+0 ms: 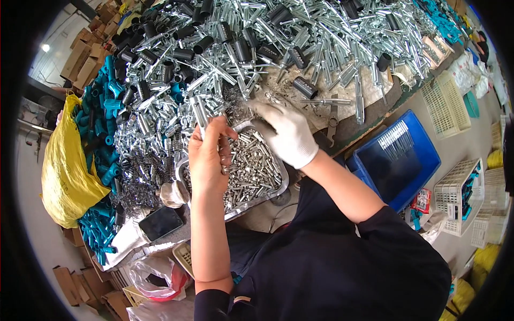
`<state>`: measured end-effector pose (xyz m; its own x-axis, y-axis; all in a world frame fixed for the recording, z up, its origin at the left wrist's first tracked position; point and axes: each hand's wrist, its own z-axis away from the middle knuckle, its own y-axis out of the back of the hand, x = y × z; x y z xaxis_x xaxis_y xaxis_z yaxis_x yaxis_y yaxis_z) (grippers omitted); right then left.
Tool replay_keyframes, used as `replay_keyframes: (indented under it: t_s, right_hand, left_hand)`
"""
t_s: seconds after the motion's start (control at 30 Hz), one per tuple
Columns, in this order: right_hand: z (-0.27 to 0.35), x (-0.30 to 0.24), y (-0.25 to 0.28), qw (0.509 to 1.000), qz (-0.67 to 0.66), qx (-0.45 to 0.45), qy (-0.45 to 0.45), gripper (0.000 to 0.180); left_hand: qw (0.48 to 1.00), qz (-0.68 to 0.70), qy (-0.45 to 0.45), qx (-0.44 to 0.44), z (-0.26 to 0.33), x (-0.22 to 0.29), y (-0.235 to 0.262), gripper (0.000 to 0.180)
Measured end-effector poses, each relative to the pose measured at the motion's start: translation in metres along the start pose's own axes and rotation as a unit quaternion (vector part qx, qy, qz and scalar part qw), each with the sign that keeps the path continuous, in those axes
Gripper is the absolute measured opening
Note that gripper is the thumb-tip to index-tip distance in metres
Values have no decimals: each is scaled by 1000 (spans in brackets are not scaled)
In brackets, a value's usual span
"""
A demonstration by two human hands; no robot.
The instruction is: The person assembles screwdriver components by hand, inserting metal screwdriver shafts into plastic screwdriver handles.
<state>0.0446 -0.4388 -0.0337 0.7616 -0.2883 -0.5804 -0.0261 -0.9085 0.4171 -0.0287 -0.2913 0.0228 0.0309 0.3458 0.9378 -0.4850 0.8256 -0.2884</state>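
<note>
My bare left hand (210, 155) is closed around a shiny metal tube (199, 111), which points up and away from me. The hand is above the left side of a metal tray (285, 179) full of small metal pins (249, 176). Over the tray's far right edge is my right hand (286, 131), in a white glove. Its fingers reach left, apart from each other, toward a tangle of thin dark springs (234, 101). Whether the fingertips touch a spring is hard to make out.
Metal rods (321, 37) and black sleeves (305, 87) heap across the far table. Teal plastic parts (99, 128) and a yellow bag (67, 166) lie left. A phone (160, 223) rests near the front edge. A blue bin (428, 160) stands right, a wrench (333, 125) beyond my right hand.
</note>
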Motion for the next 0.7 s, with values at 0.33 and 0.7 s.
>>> replay_keyframes:
  t_s: [0.33, 0.7]
  right_hand:
    - [27, 0, 20, 950, -186, -111, -225, 33]
    - [32, 2, 74, 851, -330, -258, -316, 28]
  left_hand:
    - [773, -589, -224, 74, -59, 14, 43, 42]
    - [585, -746, -190, -254, 33, 33, 10, 11]
